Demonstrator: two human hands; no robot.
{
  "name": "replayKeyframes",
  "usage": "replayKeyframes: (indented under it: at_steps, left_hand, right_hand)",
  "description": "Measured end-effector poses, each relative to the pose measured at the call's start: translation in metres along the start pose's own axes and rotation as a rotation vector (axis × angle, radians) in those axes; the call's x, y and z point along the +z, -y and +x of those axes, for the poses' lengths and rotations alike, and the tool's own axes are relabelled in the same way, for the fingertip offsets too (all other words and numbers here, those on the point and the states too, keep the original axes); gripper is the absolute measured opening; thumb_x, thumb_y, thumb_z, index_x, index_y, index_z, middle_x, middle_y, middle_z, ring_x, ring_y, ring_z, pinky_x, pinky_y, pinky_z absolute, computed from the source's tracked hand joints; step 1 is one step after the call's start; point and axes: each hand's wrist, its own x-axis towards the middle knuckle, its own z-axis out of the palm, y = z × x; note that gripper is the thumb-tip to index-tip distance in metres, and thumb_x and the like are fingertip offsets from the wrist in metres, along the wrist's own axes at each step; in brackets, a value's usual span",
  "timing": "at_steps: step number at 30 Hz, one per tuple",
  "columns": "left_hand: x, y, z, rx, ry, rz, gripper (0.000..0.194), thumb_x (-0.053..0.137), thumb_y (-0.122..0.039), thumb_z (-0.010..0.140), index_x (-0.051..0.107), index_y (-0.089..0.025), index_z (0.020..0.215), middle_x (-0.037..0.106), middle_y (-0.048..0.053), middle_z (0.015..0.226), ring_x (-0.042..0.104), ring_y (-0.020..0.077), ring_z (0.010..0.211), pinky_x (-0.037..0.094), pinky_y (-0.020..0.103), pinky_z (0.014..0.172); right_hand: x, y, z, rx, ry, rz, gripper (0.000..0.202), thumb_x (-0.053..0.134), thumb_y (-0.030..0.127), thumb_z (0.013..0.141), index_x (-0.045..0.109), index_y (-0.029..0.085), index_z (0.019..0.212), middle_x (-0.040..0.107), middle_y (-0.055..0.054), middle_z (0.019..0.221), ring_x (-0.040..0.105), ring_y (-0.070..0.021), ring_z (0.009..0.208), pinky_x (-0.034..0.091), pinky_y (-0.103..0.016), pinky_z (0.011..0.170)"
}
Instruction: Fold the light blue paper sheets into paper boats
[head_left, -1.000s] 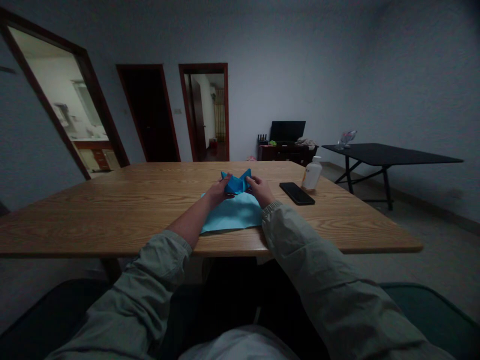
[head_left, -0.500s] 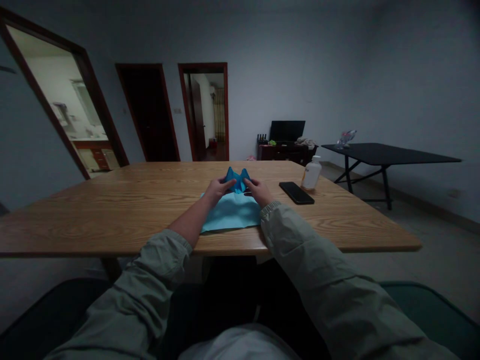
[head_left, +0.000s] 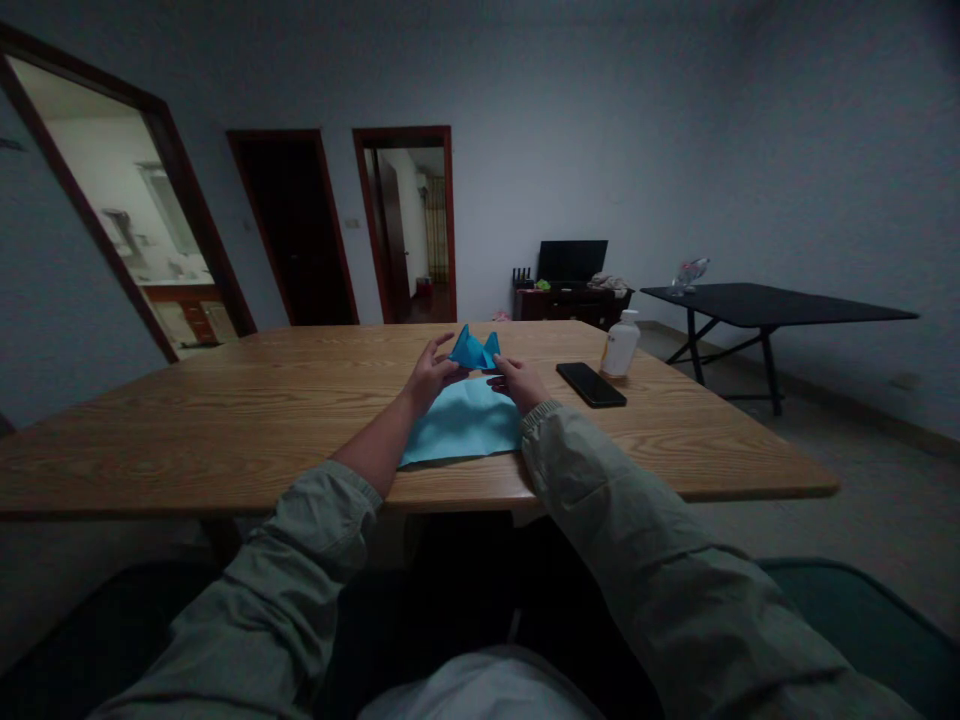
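A blue piece of folded paper [head_left: 475, 351] with two pointed peaks is held just above the wooden table, over the far edge of a light blue sheet [head_left: 463, 425]. My left hand [head_left: 433, 372] grips its left end low down, with the index finger lifted away from it. At the lower right corner, the thumb and fingers of my right hand [head_left: 519, 382] pinch the paper. Beneath both hands the sheet lies flat, its near edge close to the table's front.
To the right of my hands lies a black phone [head_left: 591, 385], with a white pump bottle [head_left: 621, 345] standing behind it. The wooden table [head_left: 247, 430] extends far to the left. A black folding table [head_left: 780, 303] stands at the right, and a monitor [head_left: 572, 261] by the back wall.
The folded paper has turned and tilted, its left peak now higher and broader. My left hand has shifted slightly left, and its fingers have opened up partly from the paper.
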Motion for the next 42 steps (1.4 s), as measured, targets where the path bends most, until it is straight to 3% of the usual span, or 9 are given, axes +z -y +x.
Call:
replayKeyframes:
  at_steps: [7,11,16,20,23,28,32,37,42]
  left_hand:
    - [0.007,-0.009,-0.012,0.169,-0.073,0.486,0.064,0.063,-0.014,0.068,0.055,-0.028,0.129,0.068,0.003,0.102,0.063,0.0141,0.071,0.050,0.025,0.073]
    - [0.006,-0.012,-0.012,0.160,-0.145,0.499,0.058,0.061,-0.017,0.071,0.058,-0.029,0.128,0.069,0.001,0.096,0.062,0.0141,0.065,0.049,0.024,0.067]
    - [0.002,-0.009,-0.007,0.173,-0.203,0.506,0.056,0.057,-0.016,0.072,0.060,-0.025,0.127,0.069,0.000,0.082,0.059,0.0133,0.057,0.046,0.023,0.062]
    - [-0.001,-0.006,-0.005,0.154,-0.259,0.480,0.040,0.057,-0.015,0.070,0.068,-0.022,0.108,0.064,-0.001,0.068,0.057,0.0142,0.053,0.042,0.023,0.057]
    - [-0.002,-0.006,-0.004,0.153,-0.304,0.502,0.027,0.059,-0.016,0.069,0.068,-0.022,0.094,0.060,-0.001,0.062,0.057,0.0165,0.056,0.039,0.023,0.057]
    - [0.001,-0.005,-0.004,0.205,-0.330,0.550,0.032,0.069,-0.023,0.069,0.058,-0.025,0.099,0.061,-0.002,0.072,0.057,0.0153,0.060,0.039,0.022,0.058]
    - [0.007,-0.003,-0.006,0.226,-0.268,0.513,0.042,0.076,-0.033,0.067,0.054,-0.025,0.101,0.062,-0.001,0.085,0.057,0.0122,0.063,0.041,0.021,0.059]
    - [0.010,-0.003,-0.008,0.233,-0.160,0.473,0.036,0.069,-0.038,0.075,0.051,-0.025,0.102,0.059,-0.001,0.089,0.056,0.0069,0.056,0.043,0.020,0.055]
    - [0.007,-0.004,-0.004,0.225,-0.198,0.413,0.029,0.068,-0.037,0.075,0.050,-0.022,0.091,0.057,-0.002,0.083,0.059,0.0076,0.053,0.042,0.020,0.050]
  right_hand:
    - [0.003,0.002,-0.001,0.005,0.037,-0.096,0.026,0.062,0.041,0.083,0.062,0.015,0.083,0.070,-0.006,0.071,0.056,-0.0084,0.047,0.045,-0.018,0.044]
    - [0.006,0.002,-0.005,-0.152,0.028,-0.257,0.029,0.061,0.038,0.080,0.062,0.016,0.099,0.067,-0.001,0.068,0.053,-0.0076,0.043,0.040,-0.017,0.039]
    - [0.007,0.002,-0.012,-0.343,0.076,-0.301,0.062,0.064,0.039,0.073,0.051,0.018,0.130,0.068,-0.002,0.086,0.060,-0.0103,0.054,0.045,-0.020,0.046]
    - [0.010,0.002,-0.018,-0.378,0.135,-0.348,0.075,0.063,0.045,0.075,0.039,0.021,0.142,0.068,-0.003,0.091,0.062,-0.0117,0.058,0.048,-0.021,0.050]
    - [0.013,0.002,-0.022,-0.443,0.083,-0.438,0.083,0.068,0.042,0.072,0.033,0.025,0.146,0.068,-0.002,0.094,0.059,-0.0099,0.054,0.049,-0.022,0.052]
    - [0.015,0.002,-0.022,-0.494,0.004,-0.565,0.060,0.064,0.034,0.076,0.048,0.026,0.134,0.068,0.002,0.081,0.053,-0.0082,0.048,0.048,-0.021,0.053]
    - [0.012,0.004,-0.018,-0.465,-0.076,-0.544,0.037,0.057,0.034,0.080,0.060,0.022,0.115,0.065,0.003,0.070,0.056,-0.0099,0.048,0.047,-0.021,0.049]
    - [0.008,0.006,-0.013,-0.413,-0.158,-0.409,0.032,0.058,0.037,0.078,0.060,0.020,0.105,0.061,0.004,0.062,0.056,-0.0103,0.045,0.045,-0.020,0.044]
    - [0.008,0.006,-0.013,-0.437,-0.171,-0.388,0.029,0.058,0.035,0.075,0.055,0.022,0.101,0.062,0.005,0.064,0.056,-0.0108,0.045,0.044,-0.020,0.043]
